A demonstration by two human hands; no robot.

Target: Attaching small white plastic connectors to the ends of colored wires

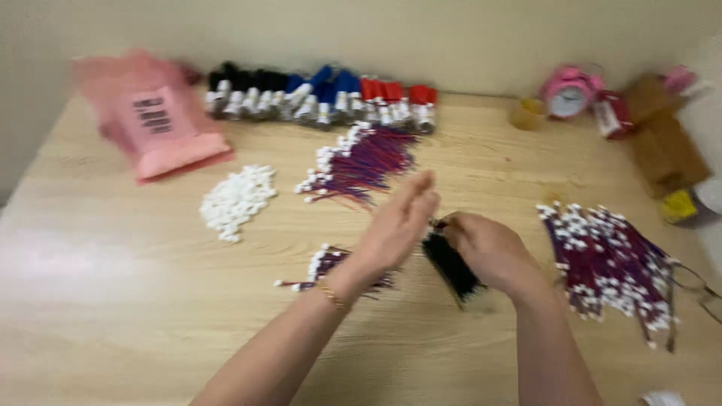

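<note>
Your right hand is closed around a black bundle of wires, holding it just above the wooden table, near the middle, while your left hand has flat, straight fingers that lie against the top of this bundle. Under your left wrist lies a small bunch of red and blue wires with white connectors, a bigger heap of such wires lies behind your hands, and another large heap lies just beside your right hand. A pile of white connectors and a pink bag are well apart, on the left.
</note>
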